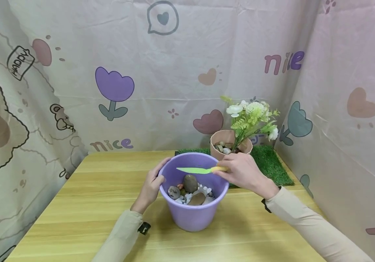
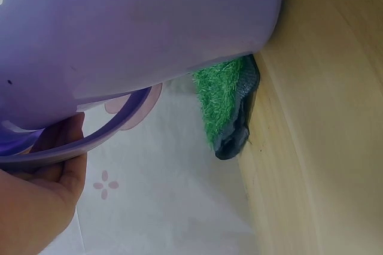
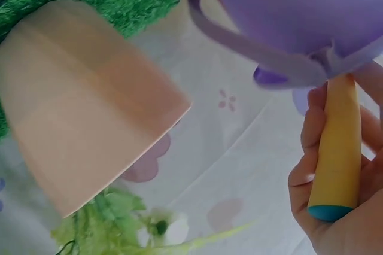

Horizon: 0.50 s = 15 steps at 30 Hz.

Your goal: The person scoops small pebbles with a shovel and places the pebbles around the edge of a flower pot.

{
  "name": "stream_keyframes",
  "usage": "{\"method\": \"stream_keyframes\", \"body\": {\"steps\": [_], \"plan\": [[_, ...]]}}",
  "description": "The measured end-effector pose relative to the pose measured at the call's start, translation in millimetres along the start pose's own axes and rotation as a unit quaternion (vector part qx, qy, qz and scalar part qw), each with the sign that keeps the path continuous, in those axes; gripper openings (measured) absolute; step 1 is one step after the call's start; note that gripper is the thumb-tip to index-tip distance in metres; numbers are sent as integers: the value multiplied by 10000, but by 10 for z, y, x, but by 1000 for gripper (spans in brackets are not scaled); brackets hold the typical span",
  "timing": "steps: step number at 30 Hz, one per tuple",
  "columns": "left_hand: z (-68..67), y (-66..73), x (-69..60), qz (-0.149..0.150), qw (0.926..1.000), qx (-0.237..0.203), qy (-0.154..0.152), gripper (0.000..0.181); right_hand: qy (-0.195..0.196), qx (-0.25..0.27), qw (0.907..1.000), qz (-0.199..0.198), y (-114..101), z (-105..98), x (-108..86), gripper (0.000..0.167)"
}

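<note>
Printed cloth point(image 1: 161, 69) hangs behind and to both sides of a wood-grained bench point(image 1: 109, 189). On it, about midway between the left and right edges, rests a purple bucket point(image 1: 192, 216) holding stones point(image 1: 190, 183), large ones among small white pebbles. Artificial turf point(image 1: 276, 167) covers the far right corner, and on it, near the far edge, is a pinkish pot point(image 1: 216, 152) with white flowers point(image 1: 254, 109).

The left hand point(image 1: 149, 187) grips the bucket's rim on its left side; the right hand point(image 1: 241, 171) has its fingers wrapped round the yellow handle of a trowel point(image 1: 194, 170), whose green blade lies nearly level across the bucket's mouth, with no load visible on it.

To work well here, I judge the left hand should brace the rim firmly, while the blade enters at a slant through the white pebbles, since the big stones would probably stop it. Lifting slowly and level should limit spills.

Only the head view shows the stones and the blade. The right wrist view adds the trowel handle's teal end point(image 3: 330, 212) and a curved strip point(image 3: 245, 48) beside the bucket's rim, apparently a carrying handle, which the head view does not make out.
</note>
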<state>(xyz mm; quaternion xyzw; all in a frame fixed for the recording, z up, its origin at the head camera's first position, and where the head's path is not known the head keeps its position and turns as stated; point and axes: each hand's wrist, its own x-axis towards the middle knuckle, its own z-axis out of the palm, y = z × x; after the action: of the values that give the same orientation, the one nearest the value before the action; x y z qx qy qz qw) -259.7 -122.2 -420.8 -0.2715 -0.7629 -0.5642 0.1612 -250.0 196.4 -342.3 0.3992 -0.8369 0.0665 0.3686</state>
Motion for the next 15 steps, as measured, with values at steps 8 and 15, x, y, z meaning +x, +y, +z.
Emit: {"method": "stream_keyframes", "body": {"steps": [8, 15], "plan": [[6, -18, 0, -21, 10000, -23, -5, 71, -251, -88, 9993, -254, -119, 116, 75, 20], [0, -20, 7, -53, 9999, -139, 3, 71, -624, -24, 9978, -229, -153, 128, 99, 17]]}}
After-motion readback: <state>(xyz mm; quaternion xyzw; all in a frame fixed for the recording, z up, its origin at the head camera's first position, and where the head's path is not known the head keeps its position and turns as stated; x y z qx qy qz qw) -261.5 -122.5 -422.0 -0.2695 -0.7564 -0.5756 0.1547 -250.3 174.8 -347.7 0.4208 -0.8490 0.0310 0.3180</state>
